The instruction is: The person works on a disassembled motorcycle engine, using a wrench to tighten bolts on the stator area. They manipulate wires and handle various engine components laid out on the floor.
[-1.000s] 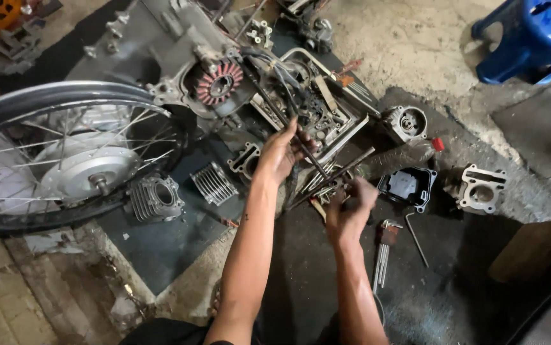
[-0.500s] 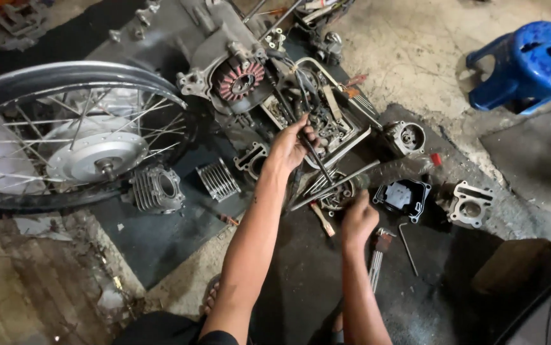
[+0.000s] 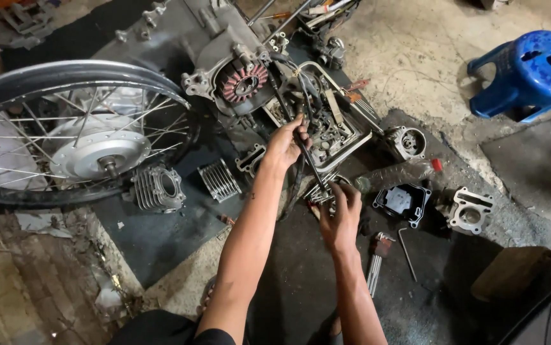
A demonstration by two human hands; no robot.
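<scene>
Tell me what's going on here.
A person is working on a stripped-down motorcycle engine on the floor. The left hand grips a long dark rod over the open engine head; the right hand holds its lower end among loose parts. A finned cylinder and a spoked wheel lie alongside.

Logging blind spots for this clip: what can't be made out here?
- Head view: what the right hand grips; its fingers cover it.
- Head view: lower end of the dark rod under the left hand, lost in clutter.
- Spoked wheel: cut off by the left edge.
- Blue stool: cut by the right edge.
</scene>
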